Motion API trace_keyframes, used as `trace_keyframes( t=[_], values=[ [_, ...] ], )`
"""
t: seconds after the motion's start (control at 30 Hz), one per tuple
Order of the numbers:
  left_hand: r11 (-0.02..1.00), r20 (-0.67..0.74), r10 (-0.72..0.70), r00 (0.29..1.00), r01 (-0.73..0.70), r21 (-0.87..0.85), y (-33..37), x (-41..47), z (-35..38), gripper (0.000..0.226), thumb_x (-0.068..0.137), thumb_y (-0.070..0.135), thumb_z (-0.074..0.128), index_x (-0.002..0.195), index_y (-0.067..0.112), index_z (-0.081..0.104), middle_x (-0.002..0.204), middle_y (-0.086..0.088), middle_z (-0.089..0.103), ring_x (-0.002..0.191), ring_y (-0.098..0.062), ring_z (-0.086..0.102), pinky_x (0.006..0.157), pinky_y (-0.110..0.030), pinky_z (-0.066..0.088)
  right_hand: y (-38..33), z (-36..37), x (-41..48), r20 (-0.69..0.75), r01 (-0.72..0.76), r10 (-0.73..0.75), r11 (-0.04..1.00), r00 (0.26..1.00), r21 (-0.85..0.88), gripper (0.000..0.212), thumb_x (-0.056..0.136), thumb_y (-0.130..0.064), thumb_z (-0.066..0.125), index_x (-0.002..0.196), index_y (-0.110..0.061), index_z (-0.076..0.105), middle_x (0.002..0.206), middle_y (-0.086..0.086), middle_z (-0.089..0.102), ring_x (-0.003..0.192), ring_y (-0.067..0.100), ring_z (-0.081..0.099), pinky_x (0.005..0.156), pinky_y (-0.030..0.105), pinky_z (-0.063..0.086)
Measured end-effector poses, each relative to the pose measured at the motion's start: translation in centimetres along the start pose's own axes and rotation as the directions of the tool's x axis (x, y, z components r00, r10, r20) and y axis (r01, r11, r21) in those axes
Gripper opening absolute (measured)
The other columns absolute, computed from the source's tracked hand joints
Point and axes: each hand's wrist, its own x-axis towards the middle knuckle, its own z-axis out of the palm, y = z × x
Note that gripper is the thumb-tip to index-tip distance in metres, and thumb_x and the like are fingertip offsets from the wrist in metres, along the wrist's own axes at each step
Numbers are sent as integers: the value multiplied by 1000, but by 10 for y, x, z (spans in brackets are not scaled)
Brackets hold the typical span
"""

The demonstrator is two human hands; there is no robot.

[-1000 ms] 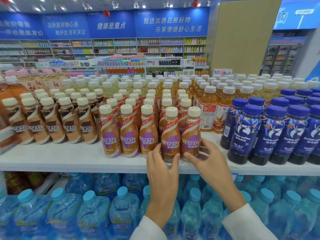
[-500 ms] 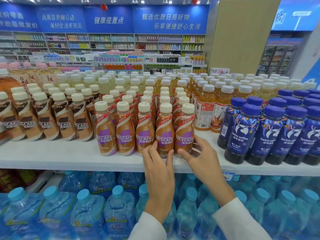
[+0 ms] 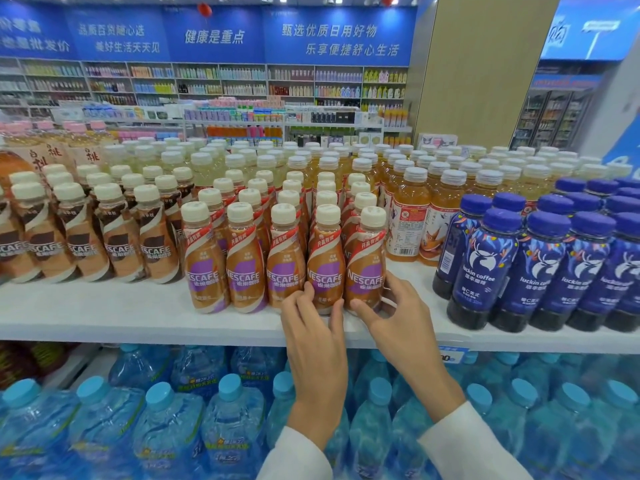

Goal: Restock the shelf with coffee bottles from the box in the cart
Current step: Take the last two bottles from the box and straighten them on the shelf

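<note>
A front row of Nescafe coffee bottles (image 3: 246,265) with cream caps and purple-tan labels stands on the white shelf (image 3: 104,313). My left hand (image 3: 315,334) reaches up from below and holds the base of the fourth bottle (image 3: 325,258) between fingers and thumb. My right hand (image 3: 398,317) curls round the base of the fifth, rightmost bottle (image 3: 365,254), thumb in front and fingers behind. Both bottles stand upright on the shelf, touching each other. The cart and box are out of view.
Darker brown Nescafe bottles (image 3: 83,244) fill the shelf to the left. Blue luckin coffee bottles (image 3: 498,271) stand close on the right, and orange tea bottles (image 3: 408,216) behind. Blue-capped water bottles (image 3: 166,427) pack the lower shelf under my arms.
Both hands stayed on the two rightmost bottles, which slid back a little into line with the row. The right hand's fingers have wrapped further round its bottle.
</note>
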Motion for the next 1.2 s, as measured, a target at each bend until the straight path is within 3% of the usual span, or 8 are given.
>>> trace_keyframes(
  t=[0.23,0.37,0.47,0.53,0.7,0.8,0.9,1.2],
  values=[
    [1000,81,-9,997,11,-19,3,-3,-15,53,96,31,66,141,12,46,135,-2,49,126,-17,51,99,-34,52,4,-3,1,58,-6,1,998,998,70,61,81,-34,83,133,-38,51,118,-13,57,104,-7,58,83,10,48],
    [984,78,-28,997,41,-176,-2,2,-61,50,95,30,67,140,33,44,129,28,46,120,-1,52,98,-25,47,8,-9,5,98,-58,40,980,994,192,100,64,-58,86,149,-26,43,142,-9,54,124,2,55,106,36,50],
    [972,-84,-59,995,38,-231,-25,35,-101,50,89,25,73,133,28,48,121,19,52,115,-4,54,99,-27,47,2,-11,13,102,-59,37,971,994,230,113,65,-49,91,157,-25,30,156,-9,42,136,7,45,113,33,41],
    [964,-64,-77,995,58,-258,-49,64,-122,70,84,34,80,141,21,43,134,9,49,125,-7,50,107,-29,42,-7,-10,20,126,-76,43,959,991,272,115,64,-45,92,157,-26,28,154,-11,43,134,3,47,108,26,42],
    [902,408,-190,893,322,-287,-88,128,-142,125,56,59,88,157,29,20,155,9,40,134,-5,48,106,-29,42,-31,-4,36,200,-113,37,916,979,384,101,61,-29,93,144,-36,37,120,-24,59,95,-14,65,68,11,55],
    [866,579,-173,797,403,-296,-87,148,-139,98,63,33,94,145,26,41,129,4,67,107,-6,69,82,-19,56,-36,1,38,207,-150,64,887,976,437,103,54,-31,93,144,-35,42,121,-16,66,96,-4,69,66,16,56],
    [835,598,-166,784,434,-338,-86,152,-134,79,66,16,88,136,22,53,115,3,75,103,-12,72,84,-26,59,-33,4,38,194,-157,78,884,978,440,103,53,-31,94,143,-34,45,121,-12,69,97,0,70,70,19,58],
    [882,587,-125,800,360,-303,-95,154,-131,71,69,20,90,131,26,56,115,12,74,103,-6,70,81,-17,56,-31,8,37,176,-195,136,902,975,384,84,55,-38,91,130,-35,54,112,-16,72,94,1,71,70,18,56]
  ],
)
